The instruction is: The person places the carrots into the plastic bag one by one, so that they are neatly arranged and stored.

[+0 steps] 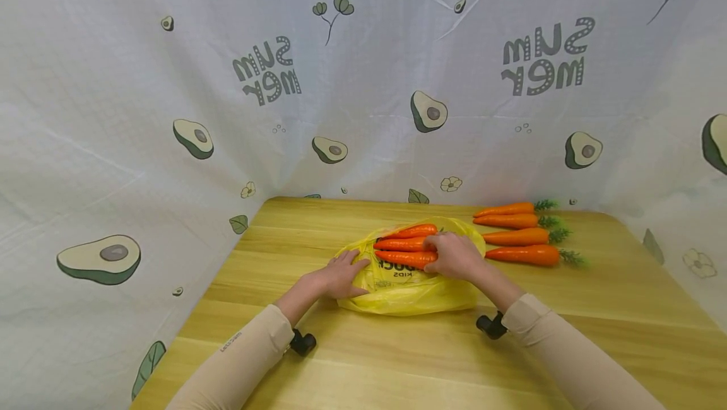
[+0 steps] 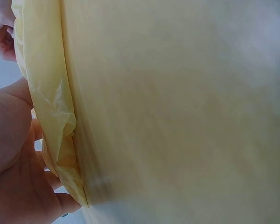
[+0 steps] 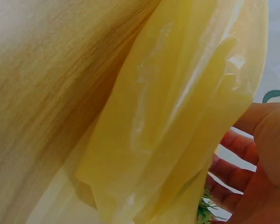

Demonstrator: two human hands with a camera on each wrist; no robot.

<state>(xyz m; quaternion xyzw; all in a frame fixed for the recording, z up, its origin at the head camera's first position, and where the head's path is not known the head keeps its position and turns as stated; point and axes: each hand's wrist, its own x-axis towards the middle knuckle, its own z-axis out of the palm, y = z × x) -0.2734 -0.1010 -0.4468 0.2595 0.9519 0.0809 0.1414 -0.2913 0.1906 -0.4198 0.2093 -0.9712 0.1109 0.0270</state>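
Note:
A yellow plastic bag (image 1: pixel 420 299) with dark lettering lies flat on the wooden table. Three orange carrots (image 1: pixel 404 260) rest side by side on it, tips pointing left. My right hand (image 1: pixel 454 255) grips the thick ends of the nearer two, thumb on the near side and fingers over the top. Green carrot leaves (image 3: pixel 205 207) show beside its fingers in the right wrist view, where the bag hides part of the hand. My left hand (image 1: pixel 343 274) rests with spread fingers on the bag's left edge. In the left wrist view its fingertips reach behind the bag's rim.
Several more carrots (image 1: pixel 525 255) with green tops lie in a column right of the bag, tips toward it. White cloth (image 1: pixel 369 82) printed with avocados hangs behind and beside the table (image 1: pixel 386 359). Black wrist cameras (image 1: pixel 303 342) sit under both sleeves.

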